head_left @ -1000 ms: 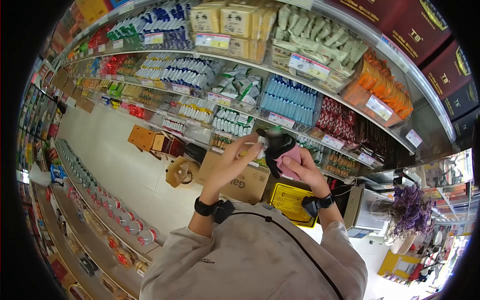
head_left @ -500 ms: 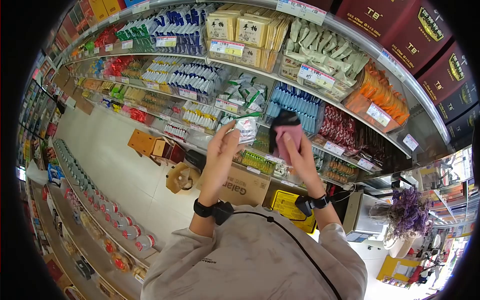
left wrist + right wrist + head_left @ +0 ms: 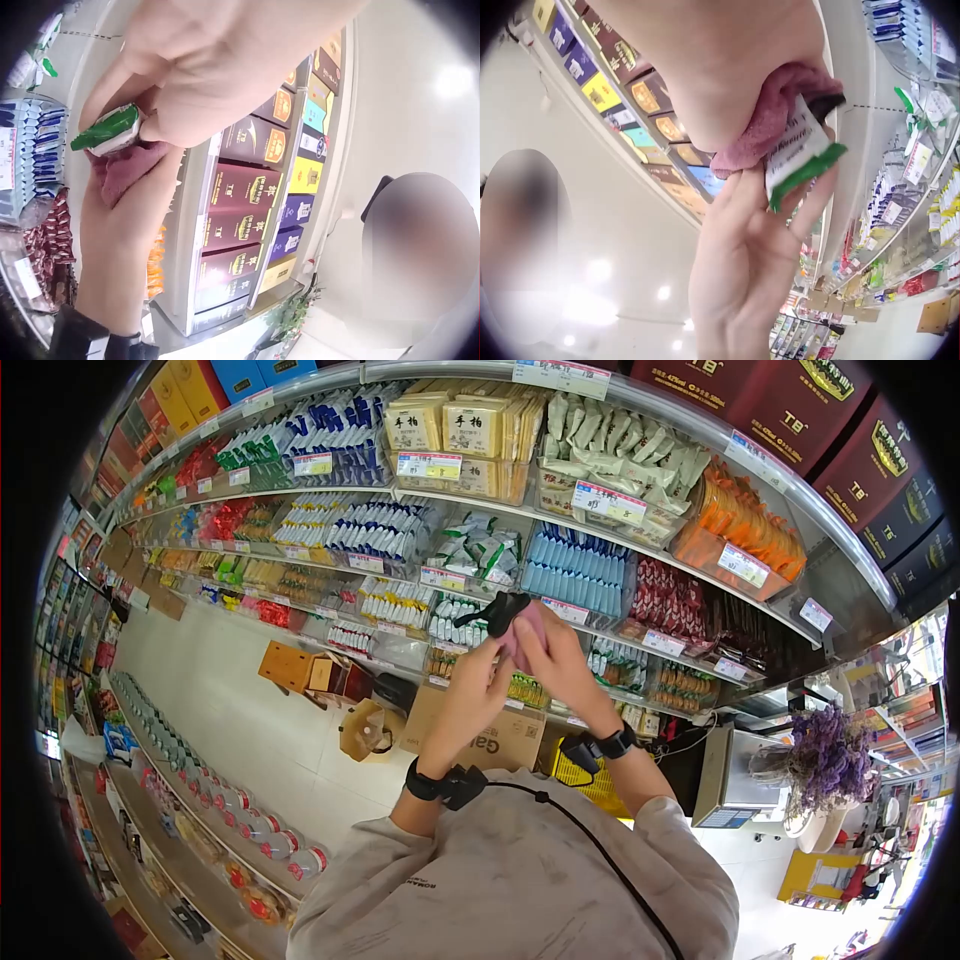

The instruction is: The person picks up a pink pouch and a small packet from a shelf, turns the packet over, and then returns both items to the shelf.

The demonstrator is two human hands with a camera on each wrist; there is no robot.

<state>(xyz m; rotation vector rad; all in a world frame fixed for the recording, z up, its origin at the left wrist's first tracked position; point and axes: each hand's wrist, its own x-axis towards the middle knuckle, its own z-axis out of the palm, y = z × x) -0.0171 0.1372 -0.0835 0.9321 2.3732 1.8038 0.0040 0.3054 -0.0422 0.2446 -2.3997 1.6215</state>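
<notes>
Both hands meet in front of the shelves. My left hand (image 3: 472, 695) pinches a small white-and-green snack packet (image 3: 801, 161), its green crimped end sticking out past the fingers. My right hand (image 3: 565, 668) grips a pink cloth (image 3: 522, 642) with a black part (image 3: 506, 610), folded against the packet. In the right wrist view the cloth (image 3: 769, 120) lies along the packet's printed side. The left wrist view has the packet's green end (image 3: 112, 129) between the left fingers, with pink cloth just below it. The hands hide the packet in the head view.
Shelf bins of wrapped snacks fill the front: blue packets (image 3: 578, 568), green-and-white packets (image 3: 480, 550), orange packets (image 3: 748, 525). Dark red boxes (image 3: 775, 405) stand upper right. Below are a carton (image 3: 478, 730) and a yellow basket (image 3: 592, 778). Dried purple flowers (image 3: 832, 762) stand at right.
Half a second ago the hands were apart, the packet in the left and the cloth in the right. They have come together, the cloth now against the packet.
</notes>
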